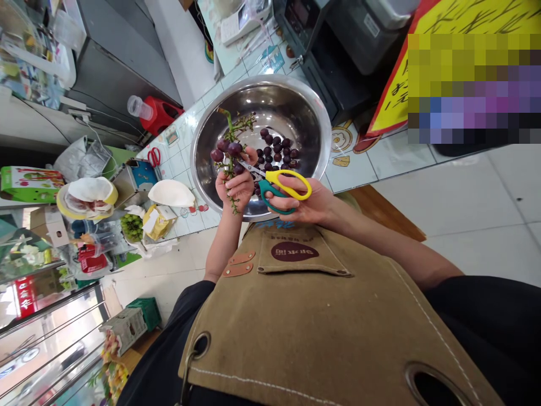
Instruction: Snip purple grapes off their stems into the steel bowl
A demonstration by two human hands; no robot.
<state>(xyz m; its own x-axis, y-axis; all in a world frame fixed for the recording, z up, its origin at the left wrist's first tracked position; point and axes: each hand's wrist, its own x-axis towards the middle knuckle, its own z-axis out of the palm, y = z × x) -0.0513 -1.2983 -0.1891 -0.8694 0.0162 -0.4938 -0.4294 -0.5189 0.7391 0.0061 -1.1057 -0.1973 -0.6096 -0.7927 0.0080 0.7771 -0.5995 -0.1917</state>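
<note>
My left hand [235, 190] is closed round a grape bunch [230, 148], a largely bare green stem that still carries several dark red grapes. In my right hand [306, 202] are scissors [289, 186] with one yellow and one teal handle loop, my fingers through the loops. The blades point left and reach in among the grapes beside my left fingers; their exact contact with a stalk is too small to tell. Beneath both hands stands a wide steel basin [198, 135]. Several loose dark grapes [276, 148] lie on its bottom, some hidden behind the scissors and my hands.
Left of the basin on the tiled counter [171, 163] are red-handled scissors [154, 157], a white foam piece [171, 194] and green grapes [132, 226]. A red jug [158, 115] stands farther back. A dark appliance [313, 51] and a yellow sign [465, 17] are to the right.
</note>
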